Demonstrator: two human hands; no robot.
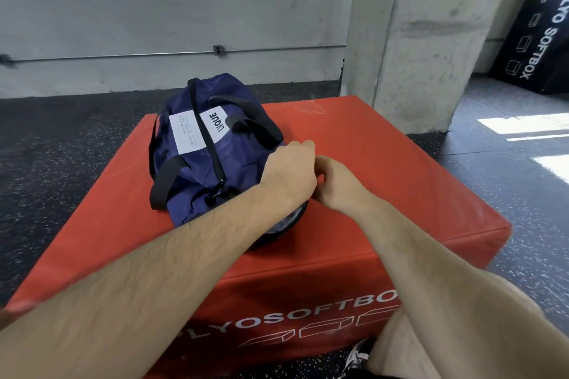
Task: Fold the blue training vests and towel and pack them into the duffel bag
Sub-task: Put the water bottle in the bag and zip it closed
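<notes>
A navy duffel bag (212, 157) with black straps and white labels lies on a red soft box (385, 194). The black zipper along its top looks closed. My left hand (289, 172) reaches across the bag's near end, its fingers curled on the bag's right side. My right hand (334, 183) is close against it, fingers curled toward the same spot on the bag. What they pinch is hidden behind my left hand. At the bag's near end, under my left forearm, a little grey lining shows. No vest or towel is in sight.
The box stands on dark speckled rubber flooring (61, 144). A concrete pillar (425, 40) rises just behind its far right corner. A black soft box (535, 34) leans at the far right. My knee in beige shorts (462, 332) is at the lower right.
</notes>
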